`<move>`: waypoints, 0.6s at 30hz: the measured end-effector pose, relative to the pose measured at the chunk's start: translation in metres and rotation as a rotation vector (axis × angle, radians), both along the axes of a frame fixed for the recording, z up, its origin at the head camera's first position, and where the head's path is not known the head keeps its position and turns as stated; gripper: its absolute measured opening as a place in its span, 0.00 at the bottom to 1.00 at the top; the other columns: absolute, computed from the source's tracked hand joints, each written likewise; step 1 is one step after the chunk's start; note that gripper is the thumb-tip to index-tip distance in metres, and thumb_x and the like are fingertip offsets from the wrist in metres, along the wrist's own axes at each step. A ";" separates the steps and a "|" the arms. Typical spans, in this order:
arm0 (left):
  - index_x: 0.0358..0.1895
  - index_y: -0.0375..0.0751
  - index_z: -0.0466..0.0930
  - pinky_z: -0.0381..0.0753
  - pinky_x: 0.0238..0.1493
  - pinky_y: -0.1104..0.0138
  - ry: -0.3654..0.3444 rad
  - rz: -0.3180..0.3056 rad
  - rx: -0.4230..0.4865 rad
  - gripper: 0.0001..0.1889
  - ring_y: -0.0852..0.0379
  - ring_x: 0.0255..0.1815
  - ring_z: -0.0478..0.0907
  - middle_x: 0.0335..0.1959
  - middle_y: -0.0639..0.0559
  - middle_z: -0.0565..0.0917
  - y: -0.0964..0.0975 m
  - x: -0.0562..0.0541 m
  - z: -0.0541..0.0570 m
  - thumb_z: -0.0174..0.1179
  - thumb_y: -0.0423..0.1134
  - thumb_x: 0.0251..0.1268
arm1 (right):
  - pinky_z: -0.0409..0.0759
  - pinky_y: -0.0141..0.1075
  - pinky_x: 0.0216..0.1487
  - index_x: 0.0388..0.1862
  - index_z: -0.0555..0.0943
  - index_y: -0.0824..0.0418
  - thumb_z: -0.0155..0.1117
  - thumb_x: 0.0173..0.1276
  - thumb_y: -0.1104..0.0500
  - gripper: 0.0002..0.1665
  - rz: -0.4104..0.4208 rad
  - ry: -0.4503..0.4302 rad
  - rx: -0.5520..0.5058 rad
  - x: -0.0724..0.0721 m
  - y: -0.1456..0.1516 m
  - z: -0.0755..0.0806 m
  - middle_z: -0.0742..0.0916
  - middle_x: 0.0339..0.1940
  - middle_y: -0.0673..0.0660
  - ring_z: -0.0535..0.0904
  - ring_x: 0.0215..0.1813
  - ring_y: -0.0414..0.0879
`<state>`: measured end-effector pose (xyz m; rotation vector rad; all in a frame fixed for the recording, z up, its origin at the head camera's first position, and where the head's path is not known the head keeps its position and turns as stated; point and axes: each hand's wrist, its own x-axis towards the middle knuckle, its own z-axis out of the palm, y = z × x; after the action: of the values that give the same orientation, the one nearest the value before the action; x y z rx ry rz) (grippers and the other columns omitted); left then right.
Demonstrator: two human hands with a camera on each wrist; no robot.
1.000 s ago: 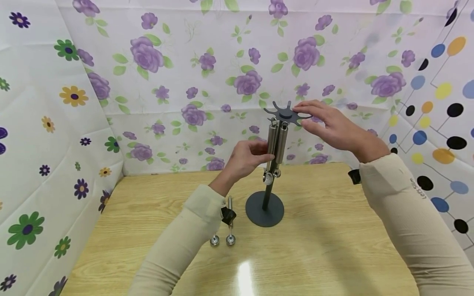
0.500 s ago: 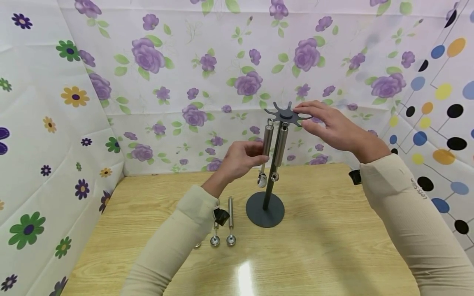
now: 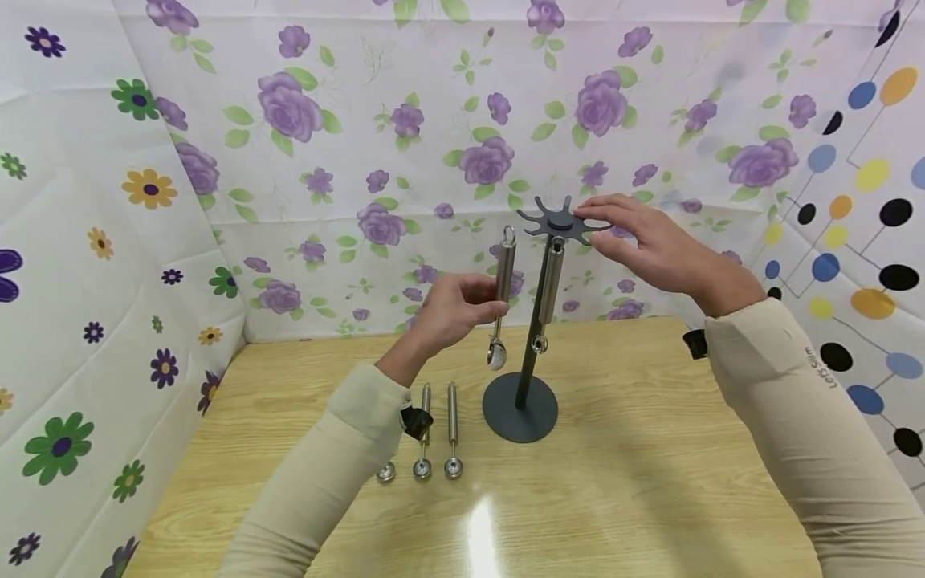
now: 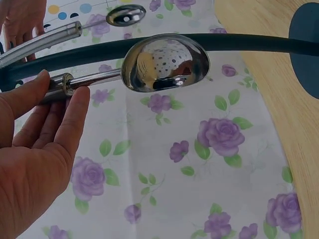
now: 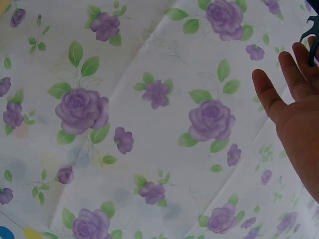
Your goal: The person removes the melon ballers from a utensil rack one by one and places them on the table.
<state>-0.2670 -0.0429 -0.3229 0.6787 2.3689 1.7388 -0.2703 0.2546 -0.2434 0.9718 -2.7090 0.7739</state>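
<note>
My left hand [image 3: 455, 309] holds a small steel scoop [image 3: 504, 277] upright by its handle, ring at the top, left of the dark rack's post [image 3: 533, 325]. In the left wrist view, the scoop's oval bowl [image 4: 165, 63] shows small holes, and thumb and fingers grip the handle's end. A second steel scoop [image 3: 551, 285] hangs from the hooked top [image 3: 560, 223] of the rack. My right hand [image 3: 646, 241] is at the right side of that top, fingers extended and thumb spread, fingertips at its hooks. The right wrist view catches only part of the hooks [image 5: 311, 37].
Several steel scoops, among them one at the right [image 3: 453, 429], lie on the wooden table [image 3: 614, 482] at left, partly behind my left sleeve. The rack's round base [image 3: 520, 429] stands on the table. Flowered cloth [image 3: 412, 160] hangs behind.
My left hand has moved left with the scoop, whose ring is now apart from the rack's hooks. The other hanging scoop stays on the rack. My right hand has hardly moved.
</note>
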 end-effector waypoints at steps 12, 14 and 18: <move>0.53 0.32 0.84 0.86 0.49 0.61 -0.033 0.059 0.001 0.13 0.49 0.44 0.84 0.44 0.41 0.86 -0.032 0.000 -0.019 0.65 0.31 0.68 | 0.58 0.66 0.69 0.76 0.67 0.59 0.49 0.81 0.49 0.30 -0.003 -0.006 -0.012 0.000 -0.001 0.001 0.65 0.77 0.61 0.57 0.76 0.62; 0.54 0.31 0.83 0.86 0.49 0.60 -0.036 0.068 -0.004 0.13 0.48 0.45 0.84 0.44 0.40 0.86 -0.038 0.001 -0.023 0.65 0.31 0.68 | 0.58 0.67 0.69 0.76 0.67 0.59 0.49 0.81 0.49 0.30 -0.002 -0.007 -0.012 0.000 -0.001 0.000 0.65 0.77 0.61 0.57 0.76 0.62; 0.55 0.31 0.83 0.86 0.49 0.61 -0.048 0.088 -0.010 0.14 0.47 0.47 0.84 0.46 0.39 0.85 -0.050 0.001 -0.028 0.64 0.32 0.69 | 0.58 0.67 0.69 0.76 0.67 0.59 0.49 0.81 0.48 0.30 0.000 -0.005 -0.015 0.000 -0.001 -0.001 0.65 0.77 0.61 0.58 0.76 0.62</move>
<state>-0.2663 -0.0924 -0.3509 0.5329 2.4082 1.7548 -0.2707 0.2539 -0.2441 0.9674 -2.7033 0.7962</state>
